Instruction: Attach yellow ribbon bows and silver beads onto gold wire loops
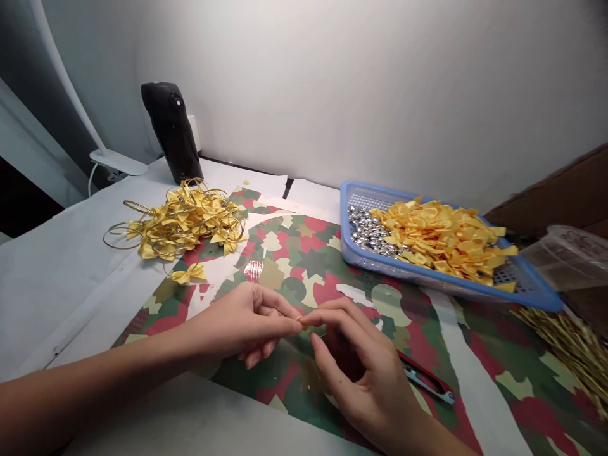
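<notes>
My left hand (254, 320) is closed in a pinch, thumb against index finger. What sits between those fingertips is tiny and mostly hidden; only a yellowish bit shows. My right hand (375, 373) meets it there with its index fingertip, while its thumb stays apart below and the other fingers curve loosely. Both hands are above a patterned red, green and cream sheet (308, 253). A yellow ribbon bow (189, 273) lies beyond my left hand. Partly covered by my right hand is a slim grey and red tool (441, 394).
A heap of yellow bows with gold wire loops (190, 218) lies at left, before a black bottle-shaped object (171, 133). At right, a blue basket (349, 253) holds silver beads (368, 231) and yellow ribbon pieces (441, 234). Gold wire stems (570, 348) and a clear plastic container (570, 253) are farther right.
</notes>
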Demonstrator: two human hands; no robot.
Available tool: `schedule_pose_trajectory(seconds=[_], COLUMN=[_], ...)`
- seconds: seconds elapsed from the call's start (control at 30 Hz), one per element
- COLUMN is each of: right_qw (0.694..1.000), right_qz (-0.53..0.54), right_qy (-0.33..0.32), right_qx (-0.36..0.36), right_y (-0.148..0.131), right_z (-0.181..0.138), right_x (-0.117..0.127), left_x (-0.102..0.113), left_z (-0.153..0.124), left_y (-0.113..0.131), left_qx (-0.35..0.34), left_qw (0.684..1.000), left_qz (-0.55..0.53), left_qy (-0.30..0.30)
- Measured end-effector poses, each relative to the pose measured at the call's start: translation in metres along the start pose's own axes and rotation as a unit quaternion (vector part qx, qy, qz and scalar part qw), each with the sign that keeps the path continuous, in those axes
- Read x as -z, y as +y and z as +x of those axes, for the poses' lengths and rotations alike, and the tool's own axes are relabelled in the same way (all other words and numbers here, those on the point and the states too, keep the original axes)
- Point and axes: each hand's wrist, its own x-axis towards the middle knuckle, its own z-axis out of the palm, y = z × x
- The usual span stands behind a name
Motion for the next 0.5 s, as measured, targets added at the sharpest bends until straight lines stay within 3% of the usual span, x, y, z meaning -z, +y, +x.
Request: schedule_pose_trajectory(seconds=[0.33,0.5], right_qw=[0.998,1.0], right_qz=[-0.001,0.005], right_qy=[0.054,0.015], right_qx=[0.009,-0.017], right_y=[-0.0001,-0.0006], right_z=[0.005,0.006], right_x=[0.0027,0.002], left_x=[-0.0025,-0.0026], left_z=[-0.0017,-0.002], left_y=[-0.0027,-0.0043], left_qx=[-0.014,-0.025], left_qw=[0.998,0.998], left_qz=[0.055,0.06], left_qy=[0.007,0.008])
